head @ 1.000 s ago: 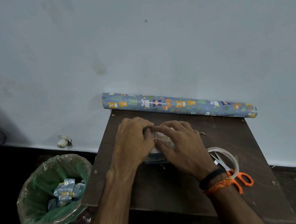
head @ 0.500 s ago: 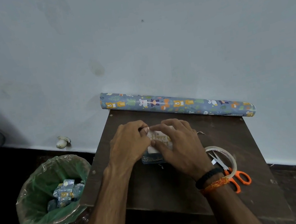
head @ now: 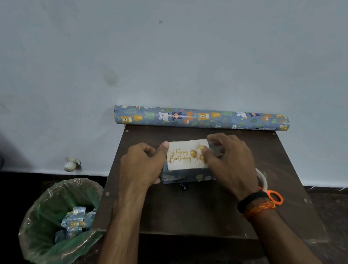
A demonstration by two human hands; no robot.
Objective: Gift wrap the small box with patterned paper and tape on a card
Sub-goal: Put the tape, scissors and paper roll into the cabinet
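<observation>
Here, in the head view, I see the wrapped box [head: 187, 176] standing on the dark brown table [head: 190, 209], a little behind the middle of it. On the top of the box lies a white card [head: 186, 155] with golden "Happy Birthday" letters and balloons; it covers almost the whole top face.

My left hand [head: 139, 166] is at the left side of the box. Its fingers are curled against the left edge, and the thumb reaches up to the far left corner of the card, so this hand holds the box from the side. My right hand [head: 227, 160] is at the right side. Its fingers are bent and spread, and the thumb lies over the right end of the card; the other fingertips are blurred, so I cannot tell if they pinch something or only press. The box sits directly between the two hands.

Behind the box, along the wall, lies the roll of patterned paper [head: 201, 117]. To the right of my right wrist I see the tape ring [head: 262, 179] and the orange scissors [head: 274, 197], partly hidden by the wrist. Left of the table stands a bin [head: 48, 226] with a green bag, and paper scraps [head: 75, 222] are inside it.
</observation>
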